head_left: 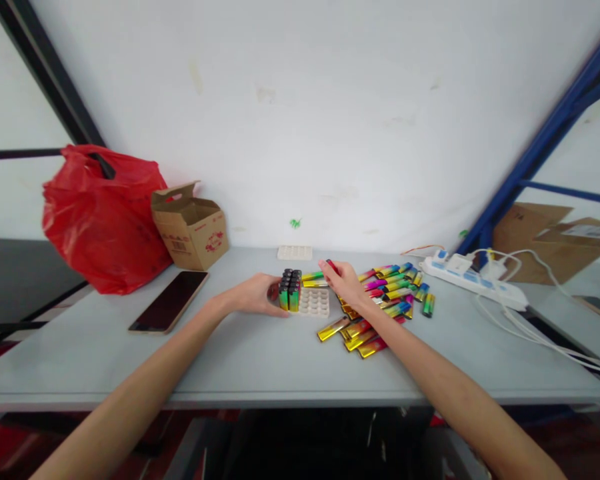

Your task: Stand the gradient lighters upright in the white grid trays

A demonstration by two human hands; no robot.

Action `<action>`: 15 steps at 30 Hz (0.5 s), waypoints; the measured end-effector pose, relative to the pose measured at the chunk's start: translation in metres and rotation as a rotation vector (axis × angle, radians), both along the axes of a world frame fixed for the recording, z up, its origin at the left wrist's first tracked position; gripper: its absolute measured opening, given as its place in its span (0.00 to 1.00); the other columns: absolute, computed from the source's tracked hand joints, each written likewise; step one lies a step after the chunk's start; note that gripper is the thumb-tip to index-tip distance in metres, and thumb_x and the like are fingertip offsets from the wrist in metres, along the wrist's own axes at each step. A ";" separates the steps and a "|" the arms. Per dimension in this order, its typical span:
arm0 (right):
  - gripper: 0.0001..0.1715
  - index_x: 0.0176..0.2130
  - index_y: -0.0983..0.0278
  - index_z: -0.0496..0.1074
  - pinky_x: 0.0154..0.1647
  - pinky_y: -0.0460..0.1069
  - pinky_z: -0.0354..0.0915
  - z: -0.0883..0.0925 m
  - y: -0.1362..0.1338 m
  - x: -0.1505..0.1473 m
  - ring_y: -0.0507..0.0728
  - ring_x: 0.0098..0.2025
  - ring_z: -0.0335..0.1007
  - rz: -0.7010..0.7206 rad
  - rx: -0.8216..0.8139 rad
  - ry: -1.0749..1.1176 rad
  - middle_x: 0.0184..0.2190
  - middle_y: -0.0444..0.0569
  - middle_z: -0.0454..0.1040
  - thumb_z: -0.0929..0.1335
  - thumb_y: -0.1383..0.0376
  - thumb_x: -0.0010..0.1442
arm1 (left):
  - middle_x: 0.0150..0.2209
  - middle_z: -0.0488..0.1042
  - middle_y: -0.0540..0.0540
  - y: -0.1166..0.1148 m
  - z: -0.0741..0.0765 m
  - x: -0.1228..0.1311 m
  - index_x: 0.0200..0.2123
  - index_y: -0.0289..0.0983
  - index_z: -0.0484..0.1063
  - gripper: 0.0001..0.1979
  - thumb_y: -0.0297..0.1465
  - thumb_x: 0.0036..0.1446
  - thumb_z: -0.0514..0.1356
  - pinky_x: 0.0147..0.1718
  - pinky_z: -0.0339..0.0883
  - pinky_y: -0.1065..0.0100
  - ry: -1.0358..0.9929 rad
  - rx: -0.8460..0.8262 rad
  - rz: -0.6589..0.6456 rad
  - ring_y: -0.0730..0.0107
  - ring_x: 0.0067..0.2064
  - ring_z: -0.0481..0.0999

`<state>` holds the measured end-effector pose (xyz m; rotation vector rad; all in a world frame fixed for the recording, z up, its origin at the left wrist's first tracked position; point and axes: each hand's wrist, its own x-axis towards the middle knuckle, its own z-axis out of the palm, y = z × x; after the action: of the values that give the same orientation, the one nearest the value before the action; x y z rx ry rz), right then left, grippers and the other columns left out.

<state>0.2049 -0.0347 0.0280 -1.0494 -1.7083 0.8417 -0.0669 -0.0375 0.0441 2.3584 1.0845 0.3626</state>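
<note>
A white slotted tray (316, 304) lies on the grey table (260, 360), and several colourful lighters (290, 288) stand upright in its left rows. My left hand (258, 294) curls against the tray's left side and touches those standing lighters. My right hand (344, 283) hovers just right of the tray, fingers pinched on a red-tipped lighter (332, 266). A loose heap of rainbow and gold lighters (385, 300) lies under and to the right of that hand.
A second white tray (295, 252) sits by the wall. A phone (170, 301), a cardboard box (191, 227) and a red plastic bag (104, 217) are at the left. A white power strip (473, 280) with cables lies at the right.
</note>
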 end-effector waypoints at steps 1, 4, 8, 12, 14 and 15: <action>0.38 0.22 0.59 0.59 0.25 0.49 0.49 -0.001 0.000 -0.001 0.51 0.24 0.50 -0.035 0.017 -0.038 0.20 0.39 0.53 0.63 0.33 0.63 | 0.31 0.73 0.51 0.000 -0.001 0.001 0.40 0.37 0.77 0.26 0.52 0.48 0.72 0.29 0.61 0.69 -0.004 -0.008 -0.007 0.68 0.31 0.69; 0.35 0.20 0.58 0.55 0.27 0.49 0.48 -0.004 -0.001 -0.003 0.51 0.25 0.48 -0.117 0.031 -0.100 0.19 0.39 0.50 0.63 0.37 0.63 | 0.31 0.72 0.52 -0.001 -0.002 0.003 0.40 0.37 0.76 0.27 0.52 0.47 0.73 0.29 0.61 0.70 -0.006 -0.012 -0.012 0.69 0.31 0.68; 0.28 0.21 0.59 0.58 0.29 0.49 0.50 -0.004 0.000 -0.005 0.52 0.26 0.52 -0.125 0.095 -0.129 0.19 0.40 0.55 0.62 0.45 0.63 | 0.31 0.73 0.52 -0.003 0.000 0.006 0.40 0.37 0.76 0.27 0.51 0.47 0.73 0.29 0.61 0.70 -0.007 -0.016 -0.005 0.68 0.32 0.69; 0.26 0.26 0.60 0.61 0.31 0.49 0.55 -0.001 -0.004 -0.004 0.53 0.28 0.58 -0.068 0.161 -0.169 0.22 0.40 0.62 0.63 0.45 0.68 | 0.32 0.74 0.52 -0.004 0.001 0.006 0.40 0.37 0.77 0.26 0.51 0.47 0.72 0.30 0.62 0.69 -0.006 -0.031 -0.006 0.67 0.32 0.70; 0.27 0.29 0.59 0.63 0.32 0.48 0.57 0.001 -0.006 -0.003 0.54 0.28 0.61 -0.020 0.141 -0.183 0.23 0.41 0.64 0.61 0.44 0.71 | 0.32 0.74 0.51 -0.003 0.000 0.005 0.40 0.37 0.77 0.26 0.51 0.47 0.72 0.30 0.62 0.69 -0.008 -0.029 -0.012 0.67 0.32 0.70; 0.27 0.30 0.59 0.64 0.32 0.48 0.59 0.002 -0.007 -0.003 0.54 0.28 0.62 0.017 0.135 -0.191 0.23 0.41 0.66 0.60 0.44 0.73 | 0.32 0.74 0.51 -0.003 -0.001 0.005 0.40 0.37 0.77 0.26 0.52 0.48 0.72 0.30 0.62 0.69 -0.006 -0.022 -0.013 0.67 0.32 0.70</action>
<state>0.2022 -0.0418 0.0303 -1.0510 -1.9081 0.6437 -0.0620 -0.0402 0.0434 2.3426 1.0648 0.3516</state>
